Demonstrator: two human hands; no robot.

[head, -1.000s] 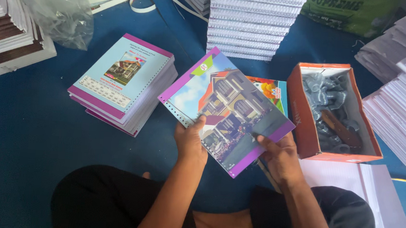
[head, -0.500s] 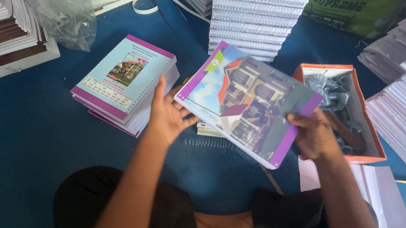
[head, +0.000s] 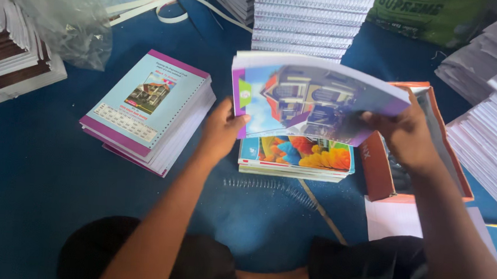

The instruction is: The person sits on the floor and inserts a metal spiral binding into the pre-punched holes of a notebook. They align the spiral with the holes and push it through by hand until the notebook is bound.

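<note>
I hold a notebook (head: 308,97) with a purple-edged cover showing a house, lifted above the floor and tilted nearly flat. My left hand (head: 221,133) grips its left edge and my right hand (head: 407,135) grips its right edge. Under it lies a short stack of notebooks with a colourful orange and blue cover (head: 296,157). A loose metal spiral binding (head: 268,186) lies on the blue mat just in front of that stack.
A pile of purple-edged notebooks (head: 149,110) sits at the left. An orange cardboard box (head: 381,173) stands at the right. Tall stacks of white spiral notebooks (head: 310,20) rise behind, more stacks (head: 490,131) at the right, crumpled clear plastic (head: 55,13) at the far left.
The notebook has risen from my lap and turned toward level; my left hand, free half a second ago, now holds its left edge. The colourful stack beneath is uncovered.
</note>
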